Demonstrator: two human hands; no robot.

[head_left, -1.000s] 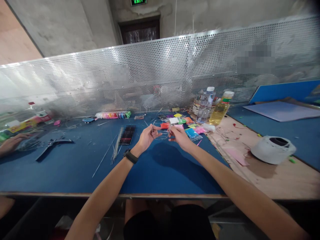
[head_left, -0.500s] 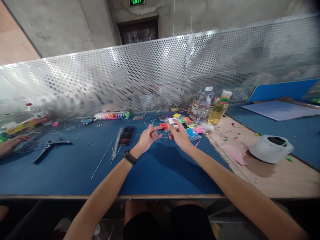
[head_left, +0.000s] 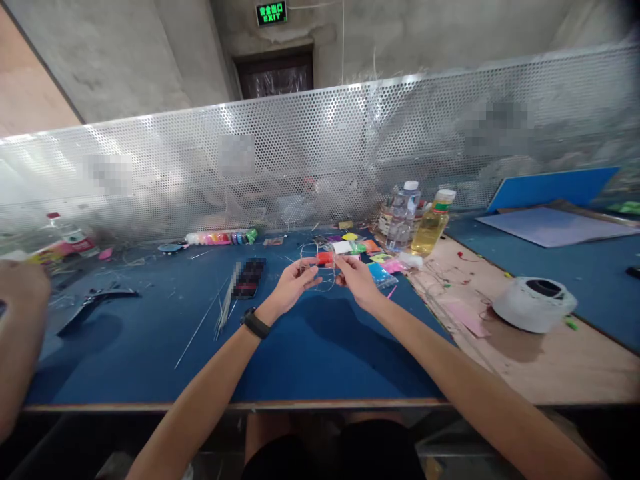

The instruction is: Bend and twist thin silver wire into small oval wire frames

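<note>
Above the blue mat, both hands hold a thin wire frame with curved loops. My left hand is closed on its left side, fingertips pinched together; a dark watch band is on that wrist. On the right side of the frame, my right hand pinches the wire between thumb and fingers. The wire is fine, so its full shape is hard to make out. Small colourful packets, among them a red packet and a blue packet, lie behind the hands. A pink stick lies near my right hand.
Left of my hands are loose metal wires, a dark phone and black-handled pliers. A co-worker's arm reaches in at far left. Bottles stand behind right; a white roll sits on the wooden board.
My left hand's extended index finger has drawn in, and its fingers now close on the wire. The co-worker's arm has come further into view at the left. The view has tilted up slightly.
</note>
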